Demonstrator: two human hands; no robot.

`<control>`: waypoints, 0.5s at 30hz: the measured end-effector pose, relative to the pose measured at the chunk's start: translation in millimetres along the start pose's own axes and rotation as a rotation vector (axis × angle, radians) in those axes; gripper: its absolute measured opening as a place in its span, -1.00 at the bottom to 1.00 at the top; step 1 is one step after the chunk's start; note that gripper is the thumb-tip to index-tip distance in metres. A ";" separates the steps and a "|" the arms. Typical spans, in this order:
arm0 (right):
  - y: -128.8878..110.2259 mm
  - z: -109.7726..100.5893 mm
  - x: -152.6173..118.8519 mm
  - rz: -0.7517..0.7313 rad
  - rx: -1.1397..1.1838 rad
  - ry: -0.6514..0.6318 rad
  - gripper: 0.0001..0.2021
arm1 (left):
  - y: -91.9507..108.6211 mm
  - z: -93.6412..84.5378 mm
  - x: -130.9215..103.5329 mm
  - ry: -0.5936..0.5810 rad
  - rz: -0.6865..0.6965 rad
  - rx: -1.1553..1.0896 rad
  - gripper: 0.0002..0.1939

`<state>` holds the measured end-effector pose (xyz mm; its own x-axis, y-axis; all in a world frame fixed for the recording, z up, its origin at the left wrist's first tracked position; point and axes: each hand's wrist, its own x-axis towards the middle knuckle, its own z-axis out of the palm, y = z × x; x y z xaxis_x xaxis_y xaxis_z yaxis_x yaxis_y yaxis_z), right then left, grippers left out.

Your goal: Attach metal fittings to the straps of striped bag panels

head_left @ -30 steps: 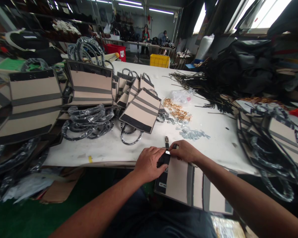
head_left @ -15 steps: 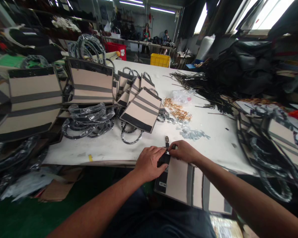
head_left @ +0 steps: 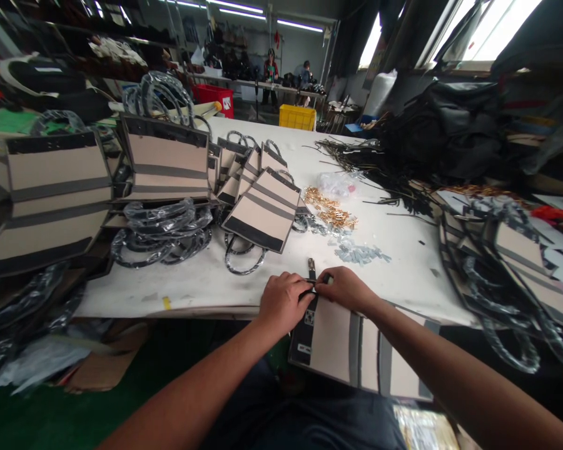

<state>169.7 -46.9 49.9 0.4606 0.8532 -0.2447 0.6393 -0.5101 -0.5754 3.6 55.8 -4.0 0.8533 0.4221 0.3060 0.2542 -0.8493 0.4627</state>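
A beige bag panel with grey strips and a black end band lies across the table's front edge, before my body. My left hand is closed over the band's far end, thumb and fingers pinching a short black strap with a metal tip. The strap sticks out beyond the panel onto the table. Close against it, my right hand is closed in a pinch around a small dark thing, mostly hidden by the fingers. Small metal plates show on the black band, nearer my body.
Similar bag panels with plastic-wrapped handles are piled left; more panels lie right. Gold fittings and small silver plates are scattered ahead. Black cords lie beyond. A yellow crate and people are in back.
My left thumb has drawn up toward the fingertips, uncovering a metal plate on the black band. My right hand stays in its pinch. The whole view has shifted slightly.
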 end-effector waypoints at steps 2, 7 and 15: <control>0.9 -0.1 0.9 -0.014 -0.017 0.012 -0.88 | 2.0 2.0 3.4 0.015 -0.014 0.020 -0.89; 10.3 0.3 -3.2 -0.069 -0.006 0.031 -0.87 | 2.7 6.0 6.5 0.044 -0.049 -0.017 -0.92; 23.0 16.2 -8.5 -0.070 -0.120 0.111 -0.85 | -3.3 11.6 13.0 0.058 -0.013 -0.079 -0.79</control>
<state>170.6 -64.1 26.1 0.4731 0.8734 -0.1157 0.7382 -0.4647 -0.4890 19.1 60.4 -11.2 0.8217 0.4526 0.3463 0.2264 -0.8169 0.5305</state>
